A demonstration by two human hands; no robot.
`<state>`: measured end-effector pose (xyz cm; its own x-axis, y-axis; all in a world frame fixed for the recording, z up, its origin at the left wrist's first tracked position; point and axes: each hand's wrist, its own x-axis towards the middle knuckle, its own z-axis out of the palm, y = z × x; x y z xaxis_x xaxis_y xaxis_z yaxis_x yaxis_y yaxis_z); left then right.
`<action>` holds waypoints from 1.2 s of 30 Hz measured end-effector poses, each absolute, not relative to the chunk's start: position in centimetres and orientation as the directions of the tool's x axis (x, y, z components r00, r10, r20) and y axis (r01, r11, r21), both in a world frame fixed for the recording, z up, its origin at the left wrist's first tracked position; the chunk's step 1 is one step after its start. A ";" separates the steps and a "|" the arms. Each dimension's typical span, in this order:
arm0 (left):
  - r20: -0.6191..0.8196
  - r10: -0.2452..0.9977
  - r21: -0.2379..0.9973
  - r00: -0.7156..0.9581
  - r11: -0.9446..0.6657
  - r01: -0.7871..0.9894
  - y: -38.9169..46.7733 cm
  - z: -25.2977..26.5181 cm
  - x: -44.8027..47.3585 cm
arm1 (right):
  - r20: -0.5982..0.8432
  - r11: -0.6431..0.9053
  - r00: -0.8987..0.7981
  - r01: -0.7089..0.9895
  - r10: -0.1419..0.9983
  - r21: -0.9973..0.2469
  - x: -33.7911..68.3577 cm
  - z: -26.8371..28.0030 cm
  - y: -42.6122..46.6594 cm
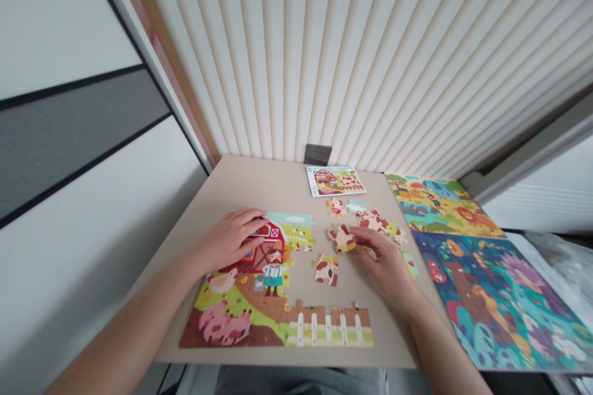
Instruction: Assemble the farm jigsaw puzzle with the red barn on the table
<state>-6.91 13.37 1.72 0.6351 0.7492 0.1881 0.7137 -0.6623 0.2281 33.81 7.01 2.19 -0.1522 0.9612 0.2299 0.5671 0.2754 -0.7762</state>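
So the brown-patched cow piece is sitting just right of the joined barn puzzle, and the right grip is pinching it by its right edge, though I can't tell if it's touching the counter. The left grip is lying with fingers apart over the barn part, probably helping to steady things. Personally I'd be matching patches against the picture card at the back, lining up edges before pressing, and not bumping the loose spotted piece that's lying nearer the person
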 end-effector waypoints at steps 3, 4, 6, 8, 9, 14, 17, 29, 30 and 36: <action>0.198 0.752 0.228 0.629 -0.660 0.716 13.4 1.6 -7.0 | 0.268 0.256 -0.059 0.551 0.962 -0.795 34.2 2.1 7.3; 0.198 0.752 0.226 0.628 -0.659 0.718 13.5 1.6 -7.0 | 0.281 0.253 -0.034 0.550 0.959 -0.796 34.4 2.1 7.5; 0.192 0.753 0.217 0.629 -0.658 0.722 13.5 1.5 -7.2 | 0.300 0.247 0.002 0.558 0.954 -0.792 34.8 2.2 7.7; 0.183 0.753 0.207 0.632 -0.658 0.724 13.5 1.4 -7.3 | 0.307 0.234 0.033 0.572 0.951 -0.786 35.2 2.2 7.8; 0.183 0.752 0.205 0.634 -0.659 0.723 13.5 1.3 -7.3 | 0.309 0.227 0.046 0.577 0.950 -0.784 35.3 2.3 7.9; 0.180 0.749 0.203 0.638 -0.663 0.721 13.5 1.5 -7.2 | 0.334 0.226 0.079 0.588 0.939 -0.776 35.4 2.5 8.0; 0.157 0.755 0.202 0.637 -0.656 0.727 13.4 1.8 -7.1 | 0.332 0.255 0.030 0.574 0.943 -0.778 35.0 2.3 7.9; 0.145 0.761 0.229 0.633 -0.648 0.727 13.3 2.1 -7.0 | 0.295 0.342 -0.187 0.665 0.937 -0.664 32.2 2.2 7.3; 0.144 0.762 0.230 0.631 -0.646 0.728 13.3 2.1 -7.0 | 0.290 0.345 -0.197 0.661 0.937 -0.666 32.1 2.2 7.3; 0.154 0.762 0.243 0.629 -0.647 0.723 13.3 2.0 -7.0 | 0.278 0.357 -0.226 0.655 0.934 -0.666 31.4 2.1 7.0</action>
<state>-7.00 13.26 2.03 0.6293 0.7618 0.1538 0.7233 -0.6465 0.2427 31.43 7.01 2.09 -0.2257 0.9337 0.2778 0.6550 0.3565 -0.6662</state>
